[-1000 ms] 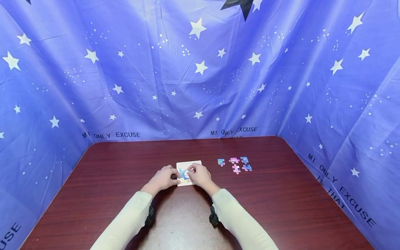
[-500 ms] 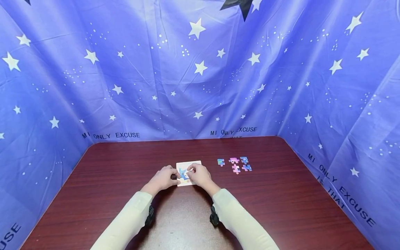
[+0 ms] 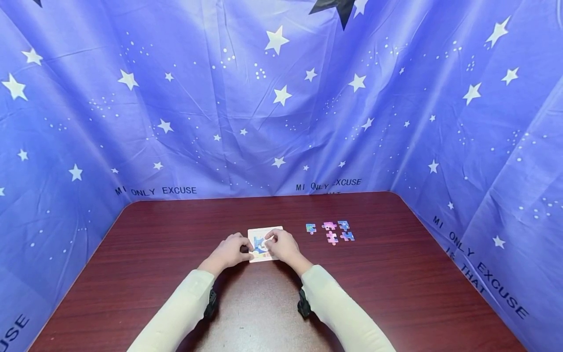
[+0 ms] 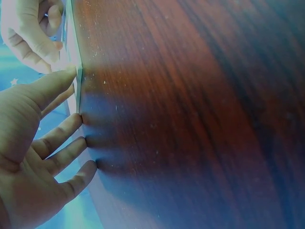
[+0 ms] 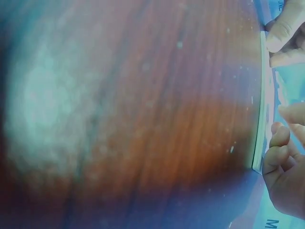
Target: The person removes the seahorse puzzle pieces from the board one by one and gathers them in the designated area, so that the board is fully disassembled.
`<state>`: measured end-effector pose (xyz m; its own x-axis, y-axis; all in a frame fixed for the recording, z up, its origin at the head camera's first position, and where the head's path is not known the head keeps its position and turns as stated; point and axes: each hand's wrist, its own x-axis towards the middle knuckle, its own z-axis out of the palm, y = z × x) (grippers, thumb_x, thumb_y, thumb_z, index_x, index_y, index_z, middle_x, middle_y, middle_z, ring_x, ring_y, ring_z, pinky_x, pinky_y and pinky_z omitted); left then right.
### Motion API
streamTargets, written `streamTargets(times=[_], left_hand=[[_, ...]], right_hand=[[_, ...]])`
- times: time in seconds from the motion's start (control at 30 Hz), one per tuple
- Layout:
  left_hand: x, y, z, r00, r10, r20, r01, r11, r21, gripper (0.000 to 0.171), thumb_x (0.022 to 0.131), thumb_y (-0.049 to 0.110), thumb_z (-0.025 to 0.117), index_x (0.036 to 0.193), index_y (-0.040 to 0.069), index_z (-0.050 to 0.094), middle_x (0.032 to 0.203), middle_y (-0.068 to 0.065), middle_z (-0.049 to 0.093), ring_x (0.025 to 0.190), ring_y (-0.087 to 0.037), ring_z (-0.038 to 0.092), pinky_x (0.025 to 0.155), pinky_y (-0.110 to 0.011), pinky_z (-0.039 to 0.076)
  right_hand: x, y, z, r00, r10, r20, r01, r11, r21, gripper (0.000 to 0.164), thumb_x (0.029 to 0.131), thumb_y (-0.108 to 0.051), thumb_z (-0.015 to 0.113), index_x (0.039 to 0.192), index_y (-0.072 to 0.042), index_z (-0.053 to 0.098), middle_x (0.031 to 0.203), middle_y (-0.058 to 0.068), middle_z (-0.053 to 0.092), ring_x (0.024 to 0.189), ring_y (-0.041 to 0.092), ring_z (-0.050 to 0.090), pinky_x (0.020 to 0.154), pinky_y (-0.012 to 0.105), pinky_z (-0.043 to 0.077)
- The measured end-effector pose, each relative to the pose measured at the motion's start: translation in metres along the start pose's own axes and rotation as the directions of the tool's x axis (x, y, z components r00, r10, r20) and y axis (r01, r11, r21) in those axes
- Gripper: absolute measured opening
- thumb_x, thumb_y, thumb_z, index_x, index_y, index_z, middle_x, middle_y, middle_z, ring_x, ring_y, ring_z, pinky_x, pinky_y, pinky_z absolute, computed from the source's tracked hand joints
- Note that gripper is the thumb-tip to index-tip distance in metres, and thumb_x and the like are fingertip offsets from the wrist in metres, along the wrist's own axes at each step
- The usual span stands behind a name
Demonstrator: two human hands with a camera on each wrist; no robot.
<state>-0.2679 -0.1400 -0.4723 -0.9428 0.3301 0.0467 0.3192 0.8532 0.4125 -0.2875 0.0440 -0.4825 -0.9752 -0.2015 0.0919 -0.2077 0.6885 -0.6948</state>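
Note:
In the head view a small, pale-framed puzzle board (image 3: 253,231) lies on the table between both hands, with blue jigsaw pieces (image 3: 258,243) inside its frame. My left hand (image 3: 228,250) holds the board's left side, thumb near the front corner. In the left wrist view, the other fingers of the left hand (image 4: 35,143) spread down to the tabletop beside the board (image 4: 79,90). Over the board's right half, my right hand (image 3: 282,245) has thumb and forefinger brought together at a jigsaw piece, its outline mostly covered by the fingers. The right wrist view shows the board's front edge (image 5: 260,105).
Several loose jigsaw pieces lie right of the board: a blue-green one (image 3: 311,228) by itself, then pink pieces (image 3: 332,237) and blue pieces (image 3: 348,236) grouped together. The dark red wooden table (image 3: 176,220) meets a star-printed blue curtain (image 3: 211,98) at its back and sides.
My right hand has shifted slightly to the right over the board, and the blue area by its fingertips has changed its outline. My left hand and the loose pieces have stayed put.

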Motion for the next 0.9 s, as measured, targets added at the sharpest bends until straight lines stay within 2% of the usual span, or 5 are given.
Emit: streamTargets(times=[0.67, 0.9], left_hand=[[-0.001, 0.000, 0.000, 1.000, -0.008, 0.006, 0.008, 1.000, -0.010, 0.010, 0.078, 0.028, 0.075, 0.082, 0.024, 0.067, 0.092, 0.002, 0.057, 0.097, -0.023, 0.055, 0.086, -0.051, 0.042], [-0.001, 0.000, -0.001, 1.000, -0.006, 0.008, 0.006, 1.000, -0.018, 0.010, 0.078, 0.028, 0.075, 0.084, 0.023, 0.068, 0.093, 0.001, 0.057, 0.099, -0.024, 0.055, 0.087, -0.052, 0.042]], right_hand=[[-0.001, 0.007, -0.016, 0.998, -0.047, -0.032, 0.045, 0.998, -0.049, 0.010, 0.081, -0.015, 0.065, 0.091, -0.013, 0.067, 0.068, -0.002, 0.053, 0.057, 0.008, 0.043, 0.051, 0.023, 0.034], [-0.003, 0.009, -0.023, 1.000, -0.025, -0.012, 0.025, 0.999, -0.046, 0.009, 0.084, -0.016, 0.065, 0.092, -0.012, 0.067, 0.069, -0.001, 0.052, 0.058, 0.010, 0.043, 0.052, 0.023, 0.033]])
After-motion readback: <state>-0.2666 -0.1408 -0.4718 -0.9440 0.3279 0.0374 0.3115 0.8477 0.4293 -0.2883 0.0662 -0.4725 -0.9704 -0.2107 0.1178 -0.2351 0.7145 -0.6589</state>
